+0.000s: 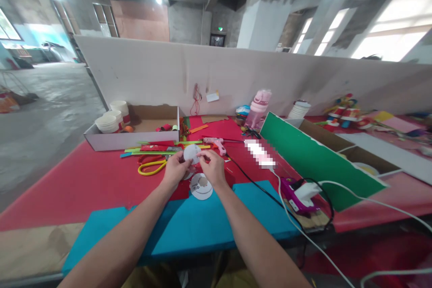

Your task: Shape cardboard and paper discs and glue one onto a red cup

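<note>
Both my hands are raised just above the table, close together. My left hand pinches the left edge of a small white paper disc with grey printing. Fingers of my right hand are closed on the disc's right edge. Below them on the table lies a printed white ring with a hole in its middle. Part of another white piece shows under my left fingers. Scissors with yellow and red handles rest left of my left hand. Beyond my right hand lies a pink glue gun.
A white box with paper cups stands at back left. On the right are a green-sided box, a purple power strip and trailing cables. A pink bottle stands by the partition. Blue sheets cover the front edge.
</note>
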`<state>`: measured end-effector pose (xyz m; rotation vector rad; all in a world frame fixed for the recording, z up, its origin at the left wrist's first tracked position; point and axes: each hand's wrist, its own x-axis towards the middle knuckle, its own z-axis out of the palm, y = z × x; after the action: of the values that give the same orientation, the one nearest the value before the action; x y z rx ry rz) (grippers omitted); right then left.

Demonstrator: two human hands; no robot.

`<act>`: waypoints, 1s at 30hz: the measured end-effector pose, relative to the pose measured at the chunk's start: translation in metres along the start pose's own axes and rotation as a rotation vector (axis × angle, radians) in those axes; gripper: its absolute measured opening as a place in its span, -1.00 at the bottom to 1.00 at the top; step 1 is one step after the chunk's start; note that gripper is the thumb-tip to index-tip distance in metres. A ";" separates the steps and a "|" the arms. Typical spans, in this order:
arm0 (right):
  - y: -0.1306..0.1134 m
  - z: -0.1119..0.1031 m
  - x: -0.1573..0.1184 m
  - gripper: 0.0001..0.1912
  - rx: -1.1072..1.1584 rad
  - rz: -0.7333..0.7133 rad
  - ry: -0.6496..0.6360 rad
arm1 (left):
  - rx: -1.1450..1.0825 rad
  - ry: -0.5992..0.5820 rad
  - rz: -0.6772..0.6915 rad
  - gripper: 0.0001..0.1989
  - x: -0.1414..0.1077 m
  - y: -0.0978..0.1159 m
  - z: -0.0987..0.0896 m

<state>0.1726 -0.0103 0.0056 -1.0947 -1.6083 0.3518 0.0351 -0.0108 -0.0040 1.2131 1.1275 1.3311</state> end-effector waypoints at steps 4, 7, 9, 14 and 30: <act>0.001 -0.002 0.001 -0.82 -0.011 0.030 0.024 | -0.013 0.007 0.019 -0.72 0.001 -0.001 0.000; 0.002 -0.004 0.001 -0.79 -0.025 0.023 0.048 | 0.066 -0.024 0.044 -0.76 0.001 0.000 -0.003; 0.002 -0.006 0.001 -0.76 -0.051 -0.006 0.062 | 0.178 -0.061 0.091 -0.82 0.001 0.001 -0.006; 0.000 -0.008 0.001 -0.70 -0.050 -0.086 -0.092 | 0.479 -0.059 0.318 -0.97 0.002 0.007 -0.012; 0.010 0.007 -0.003 -0.77 0.354 0.292 -0.355 | 0.063 -0.022 0.162 -0.67 0.003 0.018 -0.016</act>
<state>0.1713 -0.0054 -0.0058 -1.0273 -1.6066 1.0330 0.0177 -0.0094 0.0129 1.3867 1.0810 1.4087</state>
